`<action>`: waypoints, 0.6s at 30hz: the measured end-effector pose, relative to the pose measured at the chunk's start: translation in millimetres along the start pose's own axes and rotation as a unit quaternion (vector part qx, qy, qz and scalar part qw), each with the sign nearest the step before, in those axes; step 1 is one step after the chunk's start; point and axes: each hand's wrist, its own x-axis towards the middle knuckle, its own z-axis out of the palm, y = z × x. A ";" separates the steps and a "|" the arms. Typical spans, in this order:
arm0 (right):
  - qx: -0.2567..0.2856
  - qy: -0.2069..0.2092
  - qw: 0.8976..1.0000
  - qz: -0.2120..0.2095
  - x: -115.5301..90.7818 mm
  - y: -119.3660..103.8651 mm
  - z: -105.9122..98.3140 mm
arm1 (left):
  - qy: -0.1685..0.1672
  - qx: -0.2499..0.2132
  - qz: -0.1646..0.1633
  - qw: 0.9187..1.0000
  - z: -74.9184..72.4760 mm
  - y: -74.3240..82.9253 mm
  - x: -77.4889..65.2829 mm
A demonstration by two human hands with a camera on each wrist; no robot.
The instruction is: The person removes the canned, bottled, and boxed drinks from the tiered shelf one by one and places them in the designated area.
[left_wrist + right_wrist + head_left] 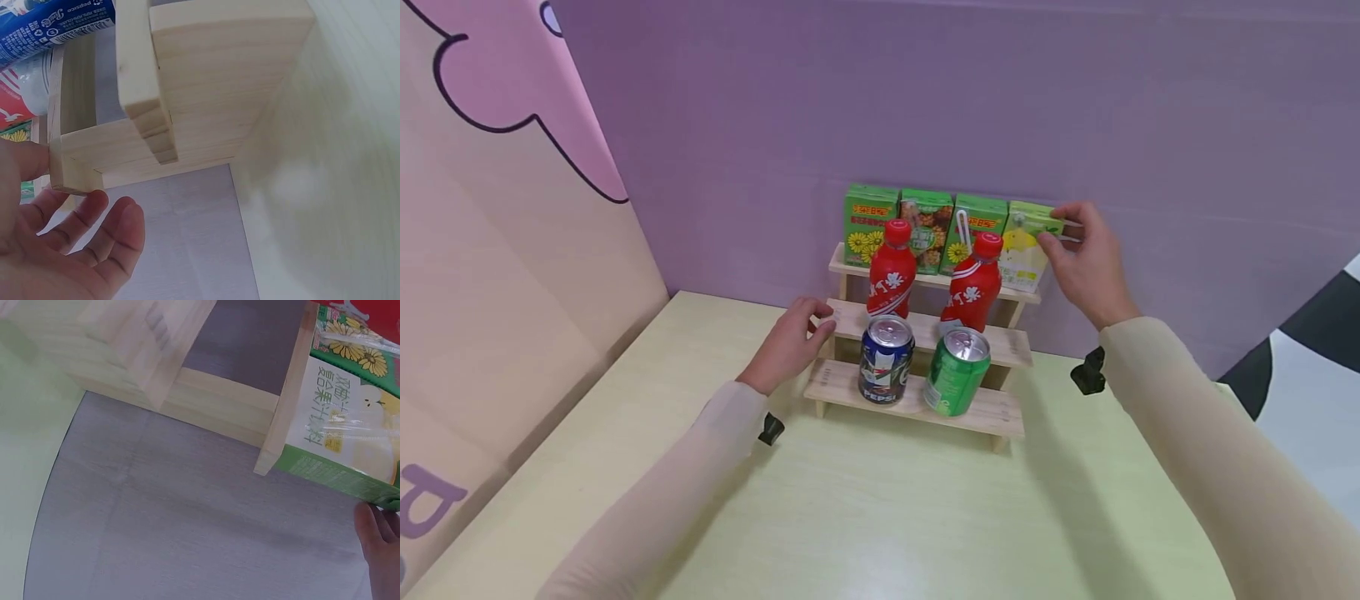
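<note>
A three-tier wooden display stand (917,408) stands against the purple wall. My left hand (790,342) holds the left end of its middle board; the left wrist view shows the thumb on one face and curled fingers (119,231) round the end. On the top tier, my right hand (1092,262) pinches the upper right corner of a pale green and yellow juice box (1022,250), the rightmost in the row. Its fingers are partly hidden behind the box. In the right wrist view, clear wrapping shows on that juice box (337,419), with fingertips at its side.
Three green drink cartons (927,233) share the top tier. Two red bottles, one left (891,275) and one right (973,287), stand on the middle tier. Below are a blue Pepsi can (886,362) and a green can (955,375). The pale table (880,508) extends in front.
</note>
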 end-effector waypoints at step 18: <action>-0.016 0.048 0.998 -0.025 -15.5 10.2 -19.4 | -0.012 0.007 -0.009 1.000 -2.6 3.9 1.7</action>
